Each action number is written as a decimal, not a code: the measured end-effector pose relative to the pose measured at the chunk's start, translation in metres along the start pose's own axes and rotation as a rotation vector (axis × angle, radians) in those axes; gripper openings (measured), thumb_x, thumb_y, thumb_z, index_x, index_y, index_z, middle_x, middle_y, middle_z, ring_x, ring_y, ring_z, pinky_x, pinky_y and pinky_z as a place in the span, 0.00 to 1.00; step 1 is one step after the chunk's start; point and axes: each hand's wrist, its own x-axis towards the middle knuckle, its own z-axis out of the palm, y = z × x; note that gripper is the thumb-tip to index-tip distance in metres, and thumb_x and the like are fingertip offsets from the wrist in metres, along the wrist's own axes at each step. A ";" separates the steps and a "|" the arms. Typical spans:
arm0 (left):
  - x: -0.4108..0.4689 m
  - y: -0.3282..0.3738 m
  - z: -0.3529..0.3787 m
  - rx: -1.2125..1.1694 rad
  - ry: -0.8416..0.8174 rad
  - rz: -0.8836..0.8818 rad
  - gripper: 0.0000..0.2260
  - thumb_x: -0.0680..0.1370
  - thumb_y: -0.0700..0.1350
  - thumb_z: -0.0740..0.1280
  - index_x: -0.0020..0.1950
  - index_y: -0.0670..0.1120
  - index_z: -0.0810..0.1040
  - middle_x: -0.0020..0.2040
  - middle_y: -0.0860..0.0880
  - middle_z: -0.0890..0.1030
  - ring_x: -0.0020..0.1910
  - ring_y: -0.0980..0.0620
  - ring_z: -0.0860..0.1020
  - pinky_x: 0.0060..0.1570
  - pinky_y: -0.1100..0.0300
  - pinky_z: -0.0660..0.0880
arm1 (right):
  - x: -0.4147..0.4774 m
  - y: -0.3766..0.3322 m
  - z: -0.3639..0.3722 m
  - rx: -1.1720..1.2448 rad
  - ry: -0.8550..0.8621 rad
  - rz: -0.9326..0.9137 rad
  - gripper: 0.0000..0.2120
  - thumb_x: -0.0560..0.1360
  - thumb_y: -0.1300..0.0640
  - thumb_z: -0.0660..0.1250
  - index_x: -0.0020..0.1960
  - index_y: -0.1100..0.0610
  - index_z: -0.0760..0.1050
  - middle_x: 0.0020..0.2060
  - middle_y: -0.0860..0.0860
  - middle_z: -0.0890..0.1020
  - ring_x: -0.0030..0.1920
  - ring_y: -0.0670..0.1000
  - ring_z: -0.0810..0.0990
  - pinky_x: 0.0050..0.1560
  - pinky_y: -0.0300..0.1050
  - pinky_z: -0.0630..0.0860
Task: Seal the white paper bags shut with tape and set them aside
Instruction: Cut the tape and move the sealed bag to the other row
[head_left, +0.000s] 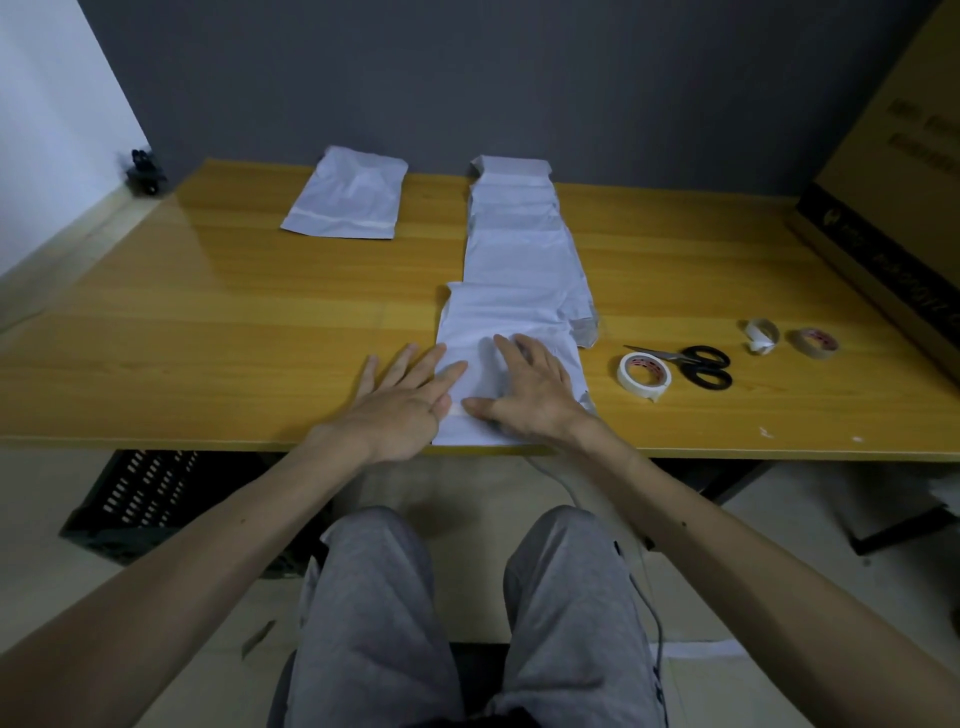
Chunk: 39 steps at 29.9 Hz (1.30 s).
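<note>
Counting items on the wooden table (208, 332): one sealed white bag (348, 195) lying alone at 11 o'clock; a row of overlapping white bags (519, 244) running from 12 o'clock toward the near edge, exact count not readable because of the overlap; one nearest bag (506, 322) at the front of that row. Tape rolls: three — a white roll (644, 375) at 3 o'clock, a small nearly spent white roll (761, 335) and a clear roll (814, 343) farther out at 2 o'clock. One pair of black-handled scissors (693, 364) is lying just beside the white roll, touching or nearly so. One cardboard box (893, 208) is sitting at the far right.

Both hands are lying flat, fingers spread, gripping nothing. The left hand (405, 400) is pressing palm-down across the nearest bag's left edge, fingertips on the paper, outer fingers on bare wood. The right hand (530, 395) is resting wholly on the bag, thumb pointing toward the left hand, almost touching it.

The nearest bag is sitting directly under both hands, its lower edge reaching the table's near edge, with a strip of tape (457, 410) showing between the hands.
</note>
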 end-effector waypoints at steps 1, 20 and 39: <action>0.000 0.000 0.000 -0.004 0.000 0.001 0.21 0.84 0.53 0.41 0.77 0.62 0.40 0.77 0.60 0.34 0.75 0.55 0.32 0.72 0.45 0.32 | 0.000 0.003 -0.002 0.009 -0.002 0.009 0.44 0.72 0.38 0.68 0.78 0.49 0.47 0.77 0.51 0.48 0.77 0.51 0.44 0.75 0.49 0.45; -0.003 0.001 -0.002 -0.008 -0.012 -0.003 0.21 0.84 0.52 0.41 0.77 0.62 0.40 0.77 0.59 0.35 0.75 0.55 0.32 0.72 0.45 0.33 | -0.012 0.047 -0.022 0.110 0.058 0.020 0.44 0.70 0.42 0.72 0.77 0.51 0.53 0.76 0.51 0.54 0.76 0.53 0.52 0.75 0.50 0.53; -0.011 -0.019 -0.023 0.077 -0.121 -0.045 0.22 0.84 0.53 0.44 0.77 0.62 0.42 0.78 0.58 0.37 0.76 0.51 0.33 0.71 0.40 0.34 | -0.020 0.029 -0.013 -0.024 0.134 0.023 0.39 0.71 0.41 0.69 0.76 0.45 0.55 0.77 0.50 0.49 0.76 0.52 0.42 0.73 0.52 0.42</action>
